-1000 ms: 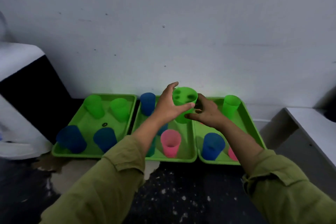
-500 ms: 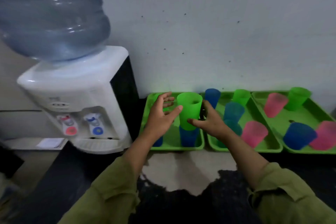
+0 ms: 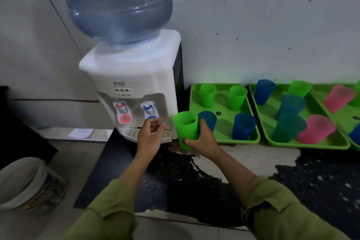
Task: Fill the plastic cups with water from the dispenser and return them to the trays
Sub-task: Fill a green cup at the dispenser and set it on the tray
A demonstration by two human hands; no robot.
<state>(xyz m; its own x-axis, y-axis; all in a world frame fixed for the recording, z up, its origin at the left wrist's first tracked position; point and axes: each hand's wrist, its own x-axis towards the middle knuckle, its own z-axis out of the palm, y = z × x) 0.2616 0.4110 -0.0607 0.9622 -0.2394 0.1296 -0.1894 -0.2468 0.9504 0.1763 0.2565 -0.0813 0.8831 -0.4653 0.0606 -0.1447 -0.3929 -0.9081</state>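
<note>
My right hand (image 3: 202, 138) grips a green plastic cup (image 3: 185, 127) upright, just right of the white water dispenser (image 3: 134, 82). My left hand (image 3: 150, 136) hovers with loosely curled fingers and holds nothing, right below the blue tap (image 3: 149, 110); the red tap (image 3: 122, 112) is to its left. The drip tray (image 3: 132, 133) sits under the taps. Three green trays lie along the wall: the left tray (image 3: 224, 138) holds two green and two blue cups, the middle tray (image 3: 303, 145) several blue, green and pink cups, and the right tray (image 3: 331, 95) is cut off by the frame edge.
A large blue water bottle (image 3: 116, 4) tops the dispenser. A pale bucket (image 3: 29, 185) stands on the floor at lower left. The dark speckled counter (image 3: 214, 177) has a worn pale patch in front of the trays. A white wall rises behind.
The green cup has moved left, off the trays toward the dispenser. My left hand has let go of it and reached to the blue tap; my right hand alone holds it.
</note>
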